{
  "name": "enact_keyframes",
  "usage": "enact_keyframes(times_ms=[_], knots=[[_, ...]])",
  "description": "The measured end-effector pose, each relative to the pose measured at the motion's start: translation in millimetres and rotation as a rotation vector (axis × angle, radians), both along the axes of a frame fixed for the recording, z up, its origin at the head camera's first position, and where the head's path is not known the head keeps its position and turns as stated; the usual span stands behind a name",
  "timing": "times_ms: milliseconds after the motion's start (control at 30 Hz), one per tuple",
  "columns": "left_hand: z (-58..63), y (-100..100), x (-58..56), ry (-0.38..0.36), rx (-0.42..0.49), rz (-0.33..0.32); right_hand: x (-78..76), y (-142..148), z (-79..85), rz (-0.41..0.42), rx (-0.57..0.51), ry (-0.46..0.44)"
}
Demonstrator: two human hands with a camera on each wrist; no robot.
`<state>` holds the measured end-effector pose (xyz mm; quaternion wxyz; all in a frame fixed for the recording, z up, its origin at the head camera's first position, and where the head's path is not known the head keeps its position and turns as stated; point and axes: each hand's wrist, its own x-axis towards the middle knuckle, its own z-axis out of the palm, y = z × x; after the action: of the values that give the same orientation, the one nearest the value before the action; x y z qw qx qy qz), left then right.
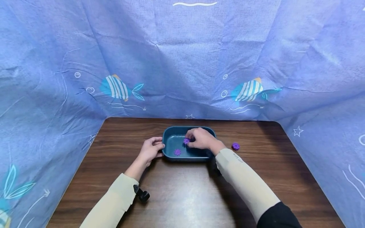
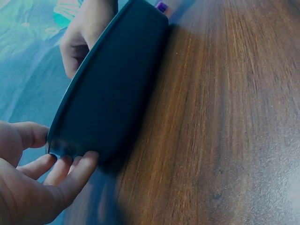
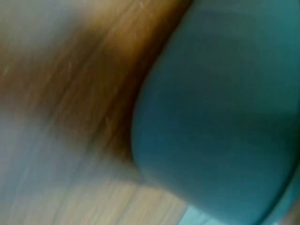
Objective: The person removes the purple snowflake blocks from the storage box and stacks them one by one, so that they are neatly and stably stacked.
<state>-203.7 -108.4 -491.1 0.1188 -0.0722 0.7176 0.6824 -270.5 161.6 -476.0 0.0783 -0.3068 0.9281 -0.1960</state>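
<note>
A dark teal rectangular tray (image 1: 171,141) stands toward the back of the wooden table. At its left end, my left hand (image 1: 149,148) holds the rim; in the left wrist view, the thumb is at the rim and the fingertips lie against the outer wall. Above the tray's inside, my right hand (image 1: 201,138) pinches a purple flower-shaped piece (image 1: 186,141). Another purple flower-shaped piece (image 1: 177,152) lies on the tray floor, near the front left. The right wrist view shows only the tray's blurred outer wall (image 3: 211,117); the right fingers are out of it.
On the table to the right of the tray lies more purple flower-shaped material (image 1: 235,146), perhaps stacked. Blue cloth (image 1: 182,63) with printed fish hangs behind and beside the wooden table (image 1: 182,190). A black wrist camera (image 1: 142,193) is strapped to the left sleeve.
</note>
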Motion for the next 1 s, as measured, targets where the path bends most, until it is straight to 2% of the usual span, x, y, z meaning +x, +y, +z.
enact_keyframes(times_ms=[367, 800, 1000], knots=[[-0.4, 1, 0.8, 0.004, 0.023, 0.015, -1.1, 28, 13.2, -0.058, -0.091, 0.035], [-1.9, 3, 3.1, 0.002, 0.025, 0.036, 8.5, 58, 24.0, -0.059, -0.188, 0.183], [-3.1, 4, 3.0, 0.003, 0.024, 0.038, 11.8, 76, 24.7, -0.094, -0.222, 0.179]])
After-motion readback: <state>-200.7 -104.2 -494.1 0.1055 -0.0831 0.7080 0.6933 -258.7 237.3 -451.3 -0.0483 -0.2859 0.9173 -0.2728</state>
